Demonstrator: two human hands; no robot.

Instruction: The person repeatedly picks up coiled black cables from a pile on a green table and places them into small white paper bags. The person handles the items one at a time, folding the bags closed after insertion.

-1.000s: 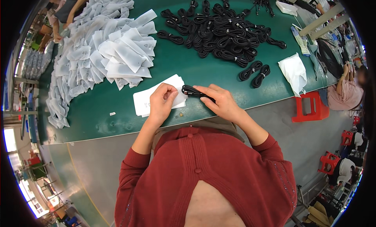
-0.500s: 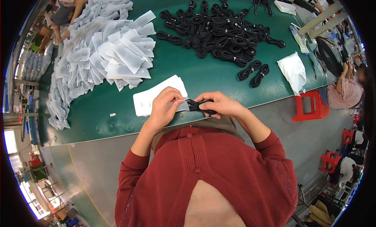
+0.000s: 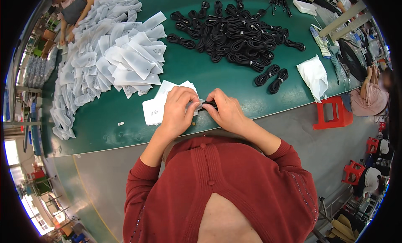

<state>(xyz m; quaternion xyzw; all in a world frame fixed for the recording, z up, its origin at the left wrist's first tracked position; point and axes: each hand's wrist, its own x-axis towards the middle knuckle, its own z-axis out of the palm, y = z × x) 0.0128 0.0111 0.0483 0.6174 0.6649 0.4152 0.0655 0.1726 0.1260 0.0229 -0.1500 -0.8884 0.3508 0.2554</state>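
A bundle of black coiled cable (image 3: 211,104) shows between my two hands, close to the table's near edge, one end at the mouth of a frosted white bag. My right hand (image 3: 228,111) grips this cable, thumb pressed against it and mostly covering it. With thumb and fingertips together, my left hand (image 3: 179,111) pinches the bag, most of which is hidden by the hand. Under and behind my left hand lies a stack of flat white bags (image 3: 151,112). How far the cable sits inside the bag is hidden by my fingers.
A large heap of filled frosted bags (image 3: 134,54) covers the left of the green table (image 3: 109,136). Black coiled cables (image 3: 238,33) are piled at the far middle, two lying apart. A white plastic bag (image 3: 313,77) rests at the right, above a red stool (image 3: 333,113). Other people sit nearby.
My right hand has moved left toward my left hand, and much less of the cable shows between them. A bag now angles out above my left hand over the stack.
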